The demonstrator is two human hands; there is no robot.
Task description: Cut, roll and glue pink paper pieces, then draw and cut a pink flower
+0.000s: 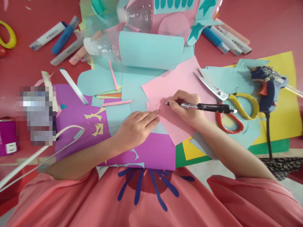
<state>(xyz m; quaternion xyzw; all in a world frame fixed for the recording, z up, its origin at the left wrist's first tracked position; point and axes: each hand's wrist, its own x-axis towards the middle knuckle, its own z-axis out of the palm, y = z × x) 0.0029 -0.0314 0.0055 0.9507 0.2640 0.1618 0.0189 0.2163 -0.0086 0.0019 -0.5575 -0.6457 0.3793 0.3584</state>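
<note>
In my right hand (187,108) is a black and clear pen (203,107), gripped near its tip, which points left onto a sheet of pink paper (176,78). A faint curved line shows on the paper beside the tip. My left hand (138,127) lies flat, fingers stretched toward the pen, its fingertips at the pink sheet's left edge. Light blue paper (118,118) and purple paper (156,151) lie under and around that hand. Just right of my right hand rest scissors (222,94) with one yellow and one red handle loop, blades apart.
A plastic bottle wrapped in light blue paper (151,49) lies behind the pink sheet, with a pink-covered bottle (175,25) beyond. A glue gun (267,91) sits on yellow paper (281,123) at right. Markers (48,36) lie at both sides. A white cable (68,127) loops at left.
</note>
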